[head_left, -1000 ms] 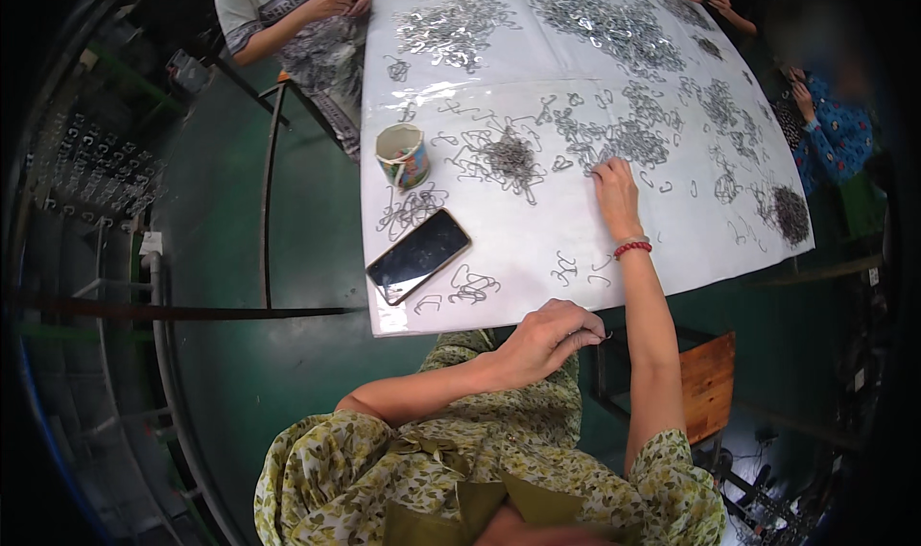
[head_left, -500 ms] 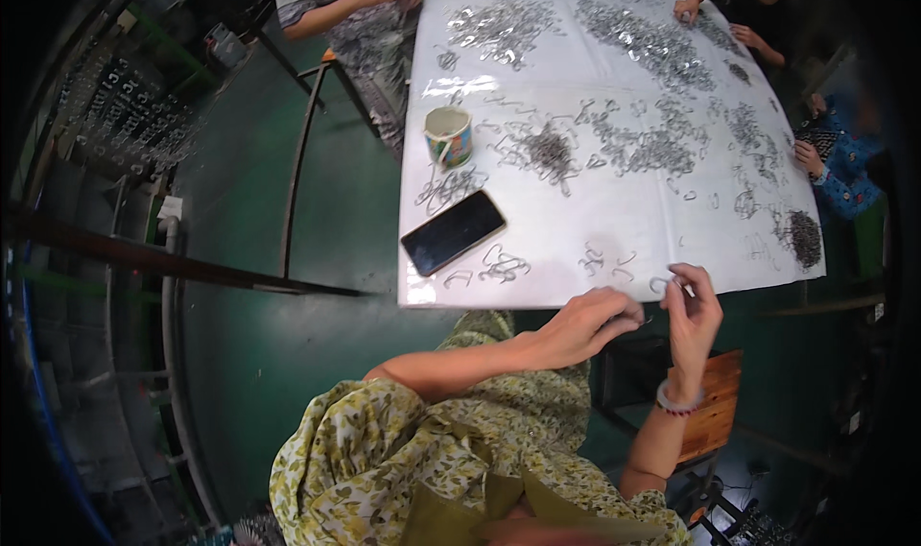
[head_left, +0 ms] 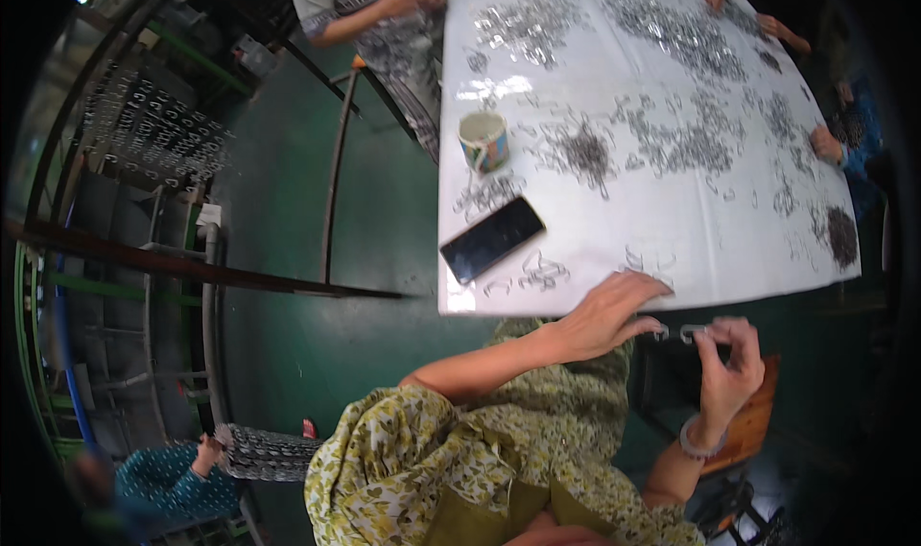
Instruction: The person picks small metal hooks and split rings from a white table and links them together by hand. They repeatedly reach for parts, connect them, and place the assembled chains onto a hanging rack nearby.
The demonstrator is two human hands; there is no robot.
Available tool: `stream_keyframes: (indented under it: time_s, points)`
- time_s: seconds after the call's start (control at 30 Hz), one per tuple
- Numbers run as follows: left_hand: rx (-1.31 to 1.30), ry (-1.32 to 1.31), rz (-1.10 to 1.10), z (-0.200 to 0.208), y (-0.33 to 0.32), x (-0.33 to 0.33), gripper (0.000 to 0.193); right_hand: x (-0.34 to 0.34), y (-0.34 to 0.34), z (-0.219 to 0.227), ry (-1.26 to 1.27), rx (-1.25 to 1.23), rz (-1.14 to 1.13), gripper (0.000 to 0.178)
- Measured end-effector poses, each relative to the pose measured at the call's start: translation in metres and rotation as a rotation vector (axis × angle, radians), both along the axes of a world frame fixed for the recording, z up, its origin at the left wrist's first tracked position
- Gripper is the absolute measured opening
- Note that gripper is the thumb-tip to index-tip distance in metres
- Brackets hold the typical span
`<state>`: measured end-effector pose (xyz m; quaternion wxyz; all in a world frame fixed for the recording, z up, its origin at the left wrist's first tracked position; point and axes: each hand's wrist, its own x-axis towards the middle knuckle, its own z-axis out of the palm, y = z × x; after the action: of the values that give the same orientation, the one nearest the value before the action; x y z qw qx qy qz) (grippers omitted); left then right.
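My left hand [head_left: 602,318] is just beyond the near table edge, holding a small curved metal hook [head_left: 661,332] at its thumb tip; the far side of that grip is hidden. Facing it, my right hand [head_left: 733,366] pinches another small bent metal hook [head_left: 690,333] between thumb and fingers. A narrow gap separates the two pieces. On the white-covered table [head_left: 585,244], a few loose hooks [head_left: 649,259] lie close to my left hand. A second small group of hooks [head_left: 544,273] lies farther left, below a black phone [head_left: 493,240].
A patterned mug [head_left: 483,143] stands behind the phone. Heaps of metal hooks [head_left: 681,143] and a dark pile of small parts [head_left: 841,237] cover much of the table. Co-workers' hands [head_left: 827,145] work at its edges. A wooden stool [head_left: 753,419] stands near my right arm.
Both hands have drawn back from over the table's near edge, my right hand lower and farther out. The view has shifted, and a person in dotted clothing now shows at lower left.
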<state>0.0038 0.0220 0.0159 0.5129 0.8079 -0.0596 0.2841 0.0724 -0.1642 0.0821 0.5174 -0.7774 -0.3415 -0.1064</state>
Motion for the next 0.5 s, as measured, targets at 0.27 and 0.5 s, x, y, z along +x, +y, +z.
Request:
stream_keyframes:
  time_s: [0.27, 0.5]
  points:
    - [0.635, 0.395, 0.533, -0.085, 0.188, 0.074, 0.012, -0.003, -0.014, -0.028, 0.335, 0.094, -0.04, 0.012]
    - [0.936, 0.449, 0.469, -0.107, 0.203, 0.073, 0.018, -0.006, -0.017, -0.024, 0.243, 0.004, -0.026, 0.012]
